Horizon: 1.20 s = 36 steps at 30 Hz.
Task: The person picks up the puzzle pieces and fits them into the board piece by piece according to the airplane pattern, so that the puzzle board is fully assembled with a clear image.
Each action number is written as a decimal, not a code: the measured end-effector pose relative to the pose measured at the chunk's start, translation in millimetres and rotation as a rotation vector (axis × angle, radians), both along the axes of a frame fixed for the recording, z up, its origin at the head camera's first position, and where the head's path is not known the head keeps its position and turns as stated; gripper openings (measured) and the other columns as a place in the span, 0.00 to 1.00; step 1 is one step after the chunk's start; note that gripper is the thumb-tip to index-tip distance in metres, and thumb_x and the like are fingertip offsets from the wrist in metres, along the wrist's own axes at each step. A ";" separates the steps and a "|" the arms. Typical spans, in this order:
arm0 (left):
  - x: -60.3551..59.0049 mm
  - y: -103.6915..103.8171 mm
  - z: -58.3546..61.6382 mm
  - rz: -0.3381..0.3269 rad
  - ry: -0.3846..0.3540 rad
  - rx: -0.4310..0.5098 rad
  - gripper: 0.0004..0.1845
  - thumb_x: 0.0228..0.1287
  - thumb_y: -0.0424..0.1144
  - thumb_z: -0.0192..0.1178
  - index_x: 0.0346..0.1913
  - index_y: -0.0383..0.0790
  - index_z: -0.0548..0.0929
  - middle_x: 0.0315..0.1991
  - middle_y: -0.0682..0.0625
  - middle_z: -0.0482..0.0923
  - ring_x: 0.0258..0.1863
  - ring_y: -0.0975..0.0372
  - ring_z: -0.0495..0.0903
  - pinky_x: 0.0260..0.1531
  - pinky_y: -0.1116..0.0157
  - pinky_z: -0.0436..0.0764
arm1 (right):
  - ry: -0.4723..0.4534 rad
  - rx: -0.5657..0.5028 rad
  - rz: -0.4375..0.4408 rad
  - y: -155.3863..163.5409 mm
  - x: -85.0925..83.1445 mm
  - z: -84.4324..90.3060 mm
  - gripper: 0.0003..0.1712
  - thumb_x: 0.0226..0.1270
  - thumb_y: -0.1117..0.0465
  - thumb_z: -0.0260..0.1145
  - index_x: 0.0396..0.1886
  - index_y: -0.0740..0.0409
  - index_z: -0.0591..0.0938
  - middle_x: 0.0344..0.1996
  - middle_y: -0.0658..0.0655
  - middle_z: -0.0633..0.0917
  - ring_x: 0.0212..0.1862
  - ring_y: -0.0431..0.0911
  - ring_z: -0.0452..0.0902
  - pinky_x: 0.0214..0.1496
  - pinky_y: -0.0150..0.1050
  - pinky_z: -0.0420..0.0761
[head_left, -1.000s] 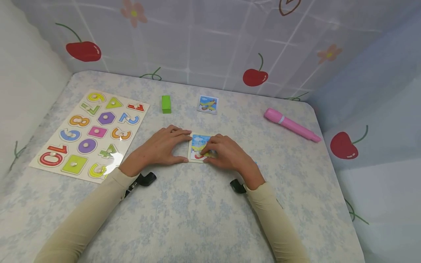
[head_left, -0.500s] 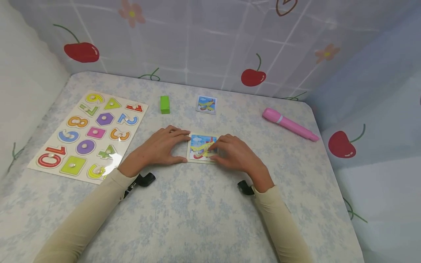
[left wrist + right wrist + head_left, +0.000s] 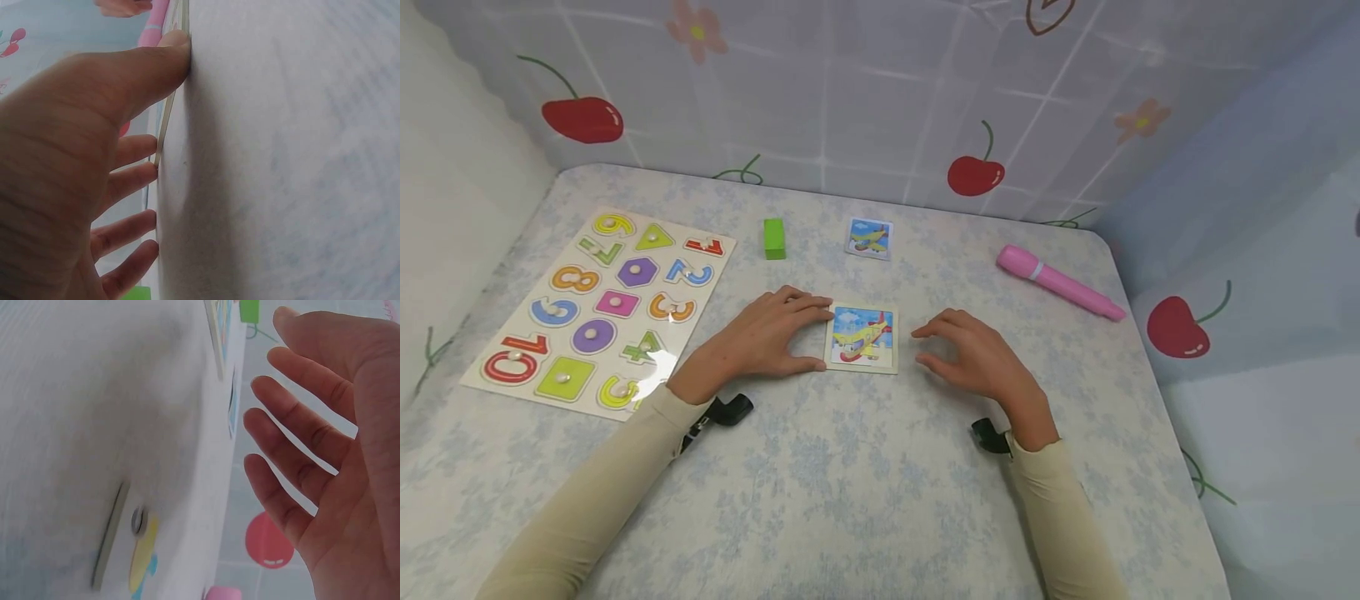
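Number board (image 3: 598,308) sits way off to the left of the airplane puzzle (image 3: 861,338), which lies flat mid-table. My left hand (image 3: 760,342) is touching the puzzle's left edge, thumb and fingertips against it, fingers fairly straight. My right hand (image 3: 981,358) hovers just right of the puzzle, loose and holding nothing. Pink marker (image 3: 1060,283) lies further right.

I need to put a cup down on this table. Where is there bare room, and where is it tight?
The near half of the table, between the sleeves, is bare, as is the patch between the pink marker and the right hand. It is crowded around the plane puzzle, which the left hand touches, and by the number board.
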<state>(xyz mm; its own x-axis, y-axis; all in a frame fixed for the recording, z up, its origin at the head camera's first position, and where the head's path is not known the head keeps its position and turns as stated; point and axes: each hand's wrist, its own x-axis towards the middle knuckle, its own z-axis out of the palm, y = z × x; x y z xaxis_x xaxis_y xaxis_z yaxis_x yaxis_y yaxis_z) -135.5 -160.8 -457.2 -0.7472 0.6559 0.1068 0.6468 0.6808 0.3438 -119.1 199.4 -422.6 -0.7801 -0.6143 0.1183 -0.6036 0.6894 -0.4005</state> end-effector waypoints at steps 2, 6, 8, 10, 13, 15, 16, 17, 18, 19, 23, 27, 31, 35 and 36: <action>0.4 0.3 0.6 0.003 -0.003 -0.003 0.43 0.57 0.69 0.67 0.71 0.49 0.75 0.75 0.54 0.66 0.68 0.54 0.65 0.59 0.48 0.70 | 0.007 0.001 -0.012 4.7 1.2 -1.0 0.20 0.65 0.48 0.74 0.54 0.49 0.87 0.51 0.46 0.82 0.53 0.42 0.77 0.52 0.45 0.80; 1.0 0.8 1.6 0.005 -0.008 0.003 0.42 0.57 0.68 0.68 0.70 0.49 0.76 0.75 0.53 0.66 0.68 0.54 0.65 0.60 0.48 0.70 | 0.014 0.003 -0.031 12.0 4.5 -1.3 0.21 0.65 0.48 0.74 0.55 0.49 0.86 0.52 0.47 0.81 0.54 0.43 0.77 0.51 0.45 0.80; 1.0 0.9 1.4 0.004 -0.009 0.011 0.42 0.57 0.67 0.68 0.70 0.48 0.76 0.74 0.53 0.66 0.67 0.54 0.66 0.59 0.48 0.70 | 0.007 -0.002 -0.038 15.0 6.4 -1.3 0.22 0.64 0.49 0.74 0.56 0.49 0.86 0.51 0.47 0.81 0.53 0.44 0.78 0.50 0.46 0.81; 0.9 1.0 1.1 0.004 -0.009 0.014 0.42 0.57 0.67 0.68 0.70 0.48 0.76 0.74 0.53 0.66 0.67 0.54 0.66 0.59 0.48 0.70 | -0.002 -0.001 -0.048 17.9 8.2 -1.0 0.21 0.64 0.50 0.75 0.56 0.49 0.86 0.51 0.48 0.82 0.52 0.46 0.78 0.49 0.46 0.80; 0.6 0.9 0.6 0.002 0.000 0.011 0.42 0.57 0.67 0.68 0.70 0.48 0.76 0.74 0.53 0.67 0.67 0.54 0.66 0.59 0.48 0.70 | -0.016 0.004 -0.067 23.0 10.7 -1.3 0.22 0.64 0.50 0.75 0.56 0.48 0.85 0.50 0.48 0.82 0.50 0.46 0.78 0.48 0.46 0.80; 0.3 1.0 0.7 0.000 0.004 0.010 0.42 0.57 0.68 0.68 0.70 0.48 0.76 0.74 0.53 0.67 0.67 0.54 0.66 0.58 0.48 0.71 | -0.023 0.012 -0.084 27.1 12.5 -1.6 0.22 0.64 0.50 0.75 0.56 0.48 0.85 0.51 0.48 0.82 0.51 0.46 0.78 0.48 0.46 0.80; 0.2 1.1 0.9 0.000 0.007 0.010 0.42 0.57 0.68 0.68 0.70 0.48 0.76 0.74 0.53 0.67 0.67 0.54 0.66 0.58 0.48 0.71 | -0.027 0.015 -0.092 29.4 13.6 -1.8 0.22 0.64 0.49 0.75 0.57 0.47 0.85 0.51 0.48 0.81 0.51 0.46 0.78 0.48 0.46 0.80; 0.1 1.1 1.1 -0.002 0.008 0.010 0.42 0.57 0.68 0.68 0.70 0.48 0.76 0.74 0.53 0.67 0.66 0.53 0.66 0.58 0.48 0.71 | -0.030 0.020 -0.099 31.7 14.6 -2.3 0.22 0.64 0.49 0.75 0.57 0.47 0.85 0.51 0.48 0.81 0.52 0.45 0.77 0.49 0.47 0.80; 0.0 1.2 1.4 -0.003 0.007 0.011 0.42 0.57 0.68 0.68 0.70 0.47 0.76 0.74 0.52 0.67 0.66 0.53 0.66 0.57 0.48 0.71 | -0.034 0.023 -0.107 34.2 15.6 -2.9 0.22 0.64 0.49 0.75 0.57 0.48 0.85 0.51 0.48 0.81 0.52 0.45 0.77 0.49 0.47 0.80; 0.0 1.3 1.7 -0.004 0.007 0.011 0.42 0.57 0.67 0.68 0.70 0.47 0.77 0.74 0.52 0.67 0.66 0.53 0.66 0.57 0.48 0.71 | -0.037 0.027 -0.114 36.7 16.7 -3.4 0.22 0.64 0.49 0.75 0.57 0.48 0.85 0.51 0.48 0.81 0.53 0.45 0.77 0.50 0.48 0.80; -0.2 1.0 2.3 -0.004 0.007 0.009 0.42 0.56 0.68 0.68 0.70 0.48 0.77 0.74 0.53 0.66 0.66 0.53 0.66 0.57 0.49 0.71 | -0.047 0.033 -0.135 45.9 20.7 -5.9 0.22 0.64 0.49 0.75 0.57 0.48 0.85 0.51 0.49 0.82 0.53 0.46 0.77 0.51 0.49 0.80; -0.7 0.7 1.6 -0.001 0.008 0.006 0.42 0.56 0.68 0.68 0.70 0.48 0.76 0.74 0.54 0.66 0.66 0.54 0.66 0.58 0.49 0.71 | -0.058 0.037 -0.147 52.8 24.4 -7.2 0.23 0.64 0.49 0.75 0.57 0.47 0.85 0.50 0.49 0.83 0.54 0.46 0.77 0.52 0.50 0.79; -0.9 0.8 1.0 -0.001 0.006 0.006 0.42 0.56 0.68 0.68 0.70 0.49 0.76 0.74 0.54 0.66 0.66 0.54 0.66 0.58 0.50 0.71 | -0.070 0.045 -0.160 58.9 27.9 -8.3 0.23 0.63 0.49 0.76 0.57 0.47 0.85 0.52 0.48 0.82 0.56 0.47 0.76 0.53 0.51 0.79; -0.6 1.1 1.2 -0.002 0.001 0.015 0.42 0.56 0.68 0.68 0.70 0.48 0.77 0.74 0.54 0.66 0.66 0.54 0.66 0.58 0.49 0.71 | -0.076 0.043 -0.166 64.7 31.1 -10.6 0.22 0.63 0.50 0.76 0.56 0.47 0.86 0.52 0.48 0.82 0.57 0.47 0.76 0.55 0.52 0.78; -0.3 1.3 1.3 -0.003 0.000 0.017 0.42 0.56 0.67 0.68 0.69 0.48 0.77 0.74 0.54 0.66 0.66 0.54 0.66 0.58 0.49 0.71 | -0.079 0.042 -0.167 66.0 31.9 -11.3 0.22 0.62 0.50 0.76 0.55 0.47 0.86 0.52 0.48 0.82 0.57 0.48 0.76 0.56 0.52 0.78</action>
<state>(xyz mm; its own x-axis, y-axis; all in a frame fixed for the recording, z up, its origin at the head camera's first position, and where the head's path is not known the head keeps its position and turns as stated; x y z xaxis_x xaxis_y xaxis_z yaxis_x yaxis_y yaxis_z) -135.8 -159.5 -455.9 -0.7452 0.6563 0.1180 0.6488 0.6727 0.3557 -87.2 265.4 -434.0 -0.8777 -0.4783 0.0295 -0.4468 0.7945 -0.4113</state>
